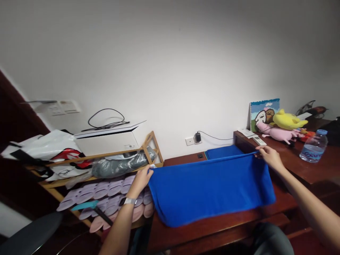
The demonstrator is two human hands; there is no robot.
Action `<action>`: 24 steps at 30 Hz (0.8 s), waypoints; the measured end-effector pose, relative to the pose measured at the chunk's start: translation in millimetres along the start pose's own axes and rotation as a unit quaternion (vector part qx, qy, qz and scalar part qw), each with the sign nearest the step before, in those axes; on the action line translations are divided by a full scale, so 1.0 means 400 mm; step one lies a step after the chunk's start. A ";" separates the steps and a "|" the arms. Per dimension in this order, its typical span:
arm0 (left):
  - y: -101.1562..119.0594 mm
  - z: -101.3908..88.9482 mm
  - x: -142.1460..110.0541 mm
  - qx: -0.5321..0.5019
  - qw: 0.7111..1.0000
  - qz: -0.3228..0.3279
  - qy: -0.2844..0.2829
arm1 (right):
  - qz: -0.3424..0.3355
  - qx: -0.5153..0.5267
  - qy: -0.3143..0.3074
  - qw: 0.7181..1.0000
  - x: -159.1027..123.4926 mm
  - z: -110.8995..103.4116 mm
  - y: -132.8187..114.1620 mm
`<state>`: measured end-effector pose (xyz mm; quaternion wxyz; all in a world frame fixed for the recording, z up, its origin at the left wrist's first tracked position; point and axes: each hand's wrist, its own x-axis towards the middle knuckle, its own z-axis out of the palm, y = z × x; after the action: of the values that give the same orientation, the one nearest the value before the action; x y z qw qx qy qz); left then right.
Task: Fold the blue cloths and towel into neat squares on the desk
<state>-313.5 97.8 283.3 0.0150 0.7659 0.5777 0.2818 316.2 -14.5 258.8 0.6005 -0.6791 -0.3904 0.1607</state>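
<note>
A blue cloth [209,189] hangs stretched between my two hands above a low dark wooden table [212,226]. My left hand [140,179] pinches its upper left corner, and a watch sits on that wrist. My right hand [268,156] pinches the upper right corner. The cloth's lower edge droops onto the table top. Behind it lies a second, folded blue cloth [223,152].
A bamboo shoe rack [151,141] with several pale slippers, bags and a white box stands at left. On the raised wooden desk [305,166] at right are plush toys [281,127], a picture and a water bottle [313,146]. A wall socket with a charger [198,137] is behind.
</note>
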 end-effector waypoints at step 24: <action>-0.282 0.431 -0.576 0.012 0.976 0.216 -0.016 | 0.159 -0.098 0.031 0.982 -0.347 -0.001 0.570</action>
<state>-375.1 -18.5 3.4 -0.0457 0.8770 0.4019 0.2595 304.0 -109.4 9.7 0.5093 -0.7929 -0.2724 0.1942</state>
